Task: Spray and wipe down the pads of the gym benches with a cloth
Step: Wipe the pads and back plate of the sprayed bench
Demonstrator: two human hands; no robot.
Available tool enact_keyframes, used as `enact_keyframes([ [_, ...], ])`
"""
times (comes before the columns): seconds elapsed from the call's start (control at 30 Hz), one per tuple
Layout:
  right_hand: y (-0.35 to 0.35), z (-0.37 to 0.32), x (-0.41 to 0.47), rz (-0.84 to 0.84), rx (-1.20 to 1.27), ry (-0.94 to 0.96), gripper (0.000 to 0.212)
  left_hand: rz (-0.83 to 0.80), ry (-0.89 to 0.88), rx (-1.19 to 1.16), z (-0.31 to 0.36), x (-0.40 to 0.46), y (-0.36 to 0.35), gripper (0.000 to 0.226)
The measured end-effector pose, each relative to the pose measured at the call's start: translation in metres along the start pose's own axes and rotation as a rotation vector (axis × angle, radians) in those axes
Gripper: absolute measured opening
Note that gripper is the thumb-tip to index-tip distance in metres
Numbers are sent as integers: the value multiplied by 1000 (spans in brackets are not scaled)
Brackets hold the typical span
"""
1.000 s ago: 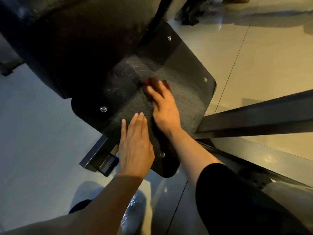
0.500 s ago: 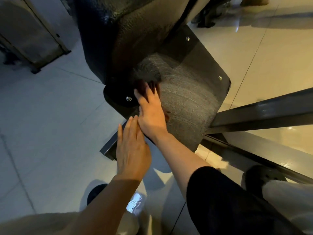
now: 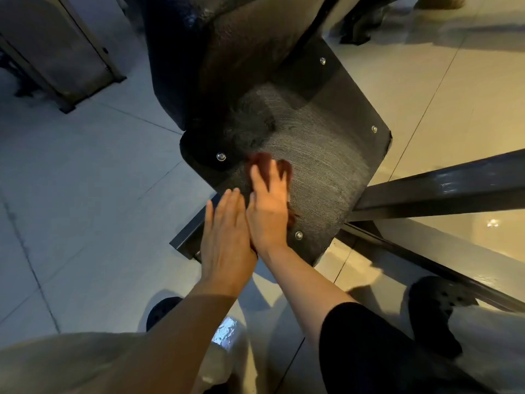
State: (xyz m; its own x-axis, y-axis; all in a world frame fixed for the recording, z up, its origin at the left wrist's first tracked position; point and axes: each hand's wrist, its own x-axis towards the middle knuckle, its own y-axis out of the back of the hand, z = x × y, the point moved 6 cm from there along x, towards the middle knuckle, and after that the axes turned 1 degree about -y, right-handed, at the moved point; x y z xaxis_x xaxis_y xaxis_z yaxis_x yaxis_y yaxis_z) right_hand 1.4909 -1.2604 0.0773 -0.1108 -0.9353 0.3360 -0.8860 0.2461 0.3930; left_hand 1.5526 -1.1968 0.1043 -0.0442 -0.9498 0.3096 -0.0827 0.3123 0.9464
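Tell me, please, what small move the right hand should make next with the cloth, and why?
Probably sweep the cloth right across the black plate: the right hand presses it flat near the left bolt, and the far right side lies uncovered.

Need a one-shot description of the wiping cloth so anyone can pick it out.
Start at the dark square plate with shiny bolts at its corners, below the big black bench pad. On its near left part lies the right hand, fingers flat. The cloth is the reddish-brown fabric showing past those fingertips, the only warm-coloured thing on the grey surface.
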Motion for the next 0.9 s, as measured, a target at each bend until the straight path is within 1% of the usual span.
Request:
enact_keyframes([
  [0.07,2,2,1,-61,37,115,48,14,16,-15,-1,1,-1,69],
  [0.1,7,13,2,-75,30,139,49,15,4,-8,3,2,-1,68],
  [0.13,15,26,1,-75,10,122,51,16,-22,1,7,1,-3,68],
  [0.17,25,45,0,-54,-20,46,52,6,-46,8,11,0,-6,67],
  [0.2,36,68,-2,-16,-46,-76,53,-5,-62,11,15,-1,-9,65],
  [0.3,67,126,-4,162,5,-527,46,-5,-87,19,18,-3,-15,62],
  [0.33,70,130,-2,199,31,-632,46,-8,-88,20,18,-3,-15,63],
  [0.37,67,125,1,189,24,-706,46,-13,-83,16,16,-2,-15,64],
  [0.4,60,112,5,155,-7,-733,47,-9,-75,13,13,0,-13,65],
  [0.43,51,92,10,130,-33,-684,48,-1,-63,14,10,3,-11,66],
  [0.47,41,68,15,117,-34,-564,49,13,-49,19,6,7,-8,65],
  [0.53,21,22,20,69,15,-222,50,51,-34,6,2,13,-3,60],
  [0.57,13,7,21,16,38,-81,49,63,-26,-6,0,16,0,57],
  [0.6,9,1,23,-35,63,3,49,67,-16,-8,-1,18,2,56],
  [0.63,9,4,29,-63,89,27,49,62,-8,-1,-2,20,2,56],
  [0.67,12,12,36,-63,111,3,49,55,-4,10,-2,21,3,57],
  [0.7,18,23,44,-29,115,-53,49,49,-6,19,-3,21,3,58],
  [0.77,35,50,63,67,87,-282,50,52,-9,21,-6,23,5,59],
  [0.83,48,67,79,110,66,-524,50,76,3,13,-12,26,11,58],
  [0.87,50,67,85,98,55,-585,50,87,13,9,-16,28,14,58],
  [0.9,48,62,91,78,32,-596,50,96,23,7,-20,30,18,58],
])
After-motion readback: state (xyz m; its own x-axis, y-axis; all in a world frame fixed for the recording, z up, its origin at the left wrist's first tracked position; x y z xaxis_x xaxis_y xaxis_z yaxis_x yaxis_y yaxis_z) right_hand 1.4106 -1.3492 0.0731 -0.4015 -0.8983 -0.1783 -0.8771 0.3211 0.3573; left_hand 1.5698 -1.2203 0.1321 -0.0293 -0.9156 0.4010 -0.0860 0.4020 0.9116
